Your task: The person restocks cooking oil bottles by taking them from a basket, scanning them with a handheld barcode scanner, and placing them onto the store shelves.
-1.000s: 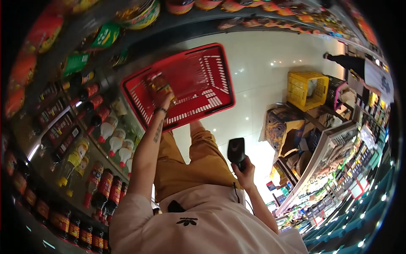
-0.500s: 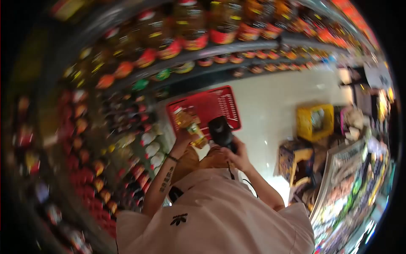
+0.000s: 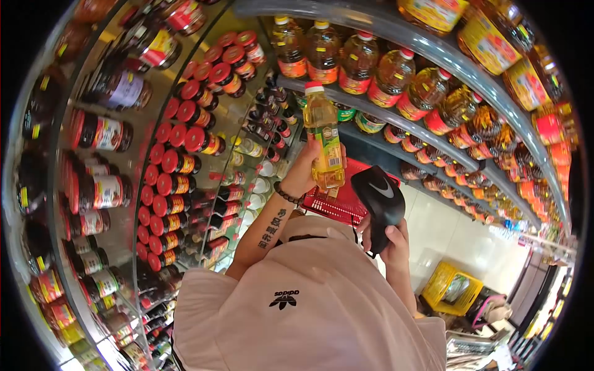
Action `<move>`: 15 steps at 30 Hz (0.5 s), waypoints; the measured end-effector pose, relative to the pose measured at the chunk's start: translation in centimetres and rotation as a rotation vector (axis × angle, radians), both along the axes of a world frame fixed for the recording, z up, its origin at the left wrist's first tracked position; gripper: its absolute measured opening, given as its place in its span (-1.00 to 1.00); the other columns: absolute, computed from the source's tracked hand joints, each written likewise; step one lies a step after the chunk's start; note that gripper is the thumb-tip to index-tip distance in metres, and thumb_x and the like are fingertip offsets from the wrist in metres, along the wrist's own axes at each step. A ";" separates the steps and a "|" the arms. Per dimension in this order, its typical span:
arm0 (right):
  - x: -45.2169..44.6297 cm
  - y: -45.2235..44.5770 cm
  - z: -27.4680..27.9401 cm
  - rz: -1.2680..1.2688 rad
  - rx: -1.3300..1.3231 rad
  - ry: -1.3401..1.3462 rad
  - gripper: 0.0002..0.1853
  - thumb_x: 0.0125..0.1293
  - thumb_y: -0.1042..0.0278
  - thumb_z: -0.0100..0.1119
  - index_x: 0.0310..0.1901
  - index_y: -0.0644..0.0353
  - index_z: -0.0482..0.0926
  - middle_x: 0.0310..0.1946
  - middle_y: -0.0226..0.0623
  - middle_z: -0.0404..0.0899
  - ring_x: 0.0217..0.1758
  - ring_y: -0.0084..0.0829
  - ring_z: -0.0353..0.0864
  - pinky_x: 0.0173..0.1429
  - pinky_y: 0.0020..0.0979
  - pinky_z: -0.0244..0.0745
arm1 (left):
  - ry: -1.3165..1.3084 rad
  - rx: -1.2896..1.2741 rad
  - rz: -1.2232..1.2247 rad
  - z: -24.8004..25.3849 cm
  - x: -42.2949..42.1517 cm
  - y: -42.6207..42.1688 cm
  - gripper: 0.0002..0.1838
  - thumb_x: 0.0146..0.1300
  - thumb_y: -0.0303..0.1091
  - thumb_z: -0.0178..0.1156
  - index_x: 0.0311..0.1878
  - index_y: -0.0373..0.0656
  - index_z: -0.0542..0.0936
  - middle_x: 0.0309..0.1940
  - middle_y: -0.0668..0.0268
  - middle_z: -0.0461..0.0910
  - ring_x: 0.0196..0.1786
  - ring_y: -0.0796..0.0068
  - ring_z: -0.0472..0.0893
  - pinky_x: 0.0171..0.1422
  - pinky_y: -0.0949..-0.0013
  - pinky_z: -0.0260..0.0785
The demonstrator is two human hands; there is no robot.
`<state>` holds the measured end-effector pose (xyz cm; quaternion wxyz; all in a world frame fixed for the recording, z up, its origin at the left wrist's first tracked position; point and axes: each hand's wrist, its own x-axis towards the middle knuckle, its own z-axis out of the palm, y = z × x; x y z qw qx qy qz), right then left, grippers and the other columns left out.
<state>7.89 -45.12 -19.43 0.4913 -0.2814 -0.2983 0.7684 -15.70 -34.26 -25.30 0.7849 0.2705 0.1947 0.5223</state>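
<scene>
Shelves with rounded grey edges (image 3: pixel 371 17) wrap the aisle on my remote feed, with dark glass jars with red lids (image 3: pixel 167 183) on the left and big-bellied clear bottles of amber oil (image 3: pixel 359 62) opposite, over a pale glossy tiled floor (image 3: pixel 433 216).

I judge the step in hand to be holding item and scanner close together. Left hand (image 3: pixel 304 168) has its visible fingers clamped around a slim clear bottle of golden liquid with a red cap (image 3: pixel 325 117), raised before the torso, beyond it a slotted red plastic basket (image 3: pixel 337 209). Right hand (image 3: pixel 393 240) is wrapped around the grip of a smooth black handheld scanner (image 3: pixel 378 198), its head near the bottle; I cannot tell whether a finger presses a trigger.

From here, I'd say the next move calls for a steady wrist and the scanner squared to the green-and-yellow label (image 3: pixel 328 150); slick plastic might twist in the palm. The white shirt (image 3: pixel 303 328) looks soft and creased.
</scene>
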 end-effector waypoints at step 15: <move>-3.2 1.2 3.3 0.168 0.020 -0.040 -0.14 0.16 -0.07 0.31 0.24 0.58 0.31 -0.26 0.23 0.64 -0.65 -0.28 0.58 -0.55 -0.45 0.50 | -0.195 -0.083 0.169 5.9 -2.8 -0.7 -0.11 0.37 0.48 -0.35 0.23 -0.22 0.40 -0.30 0.17 0.57 -0.31 0.27 0.62 -0.21 0.23 0.52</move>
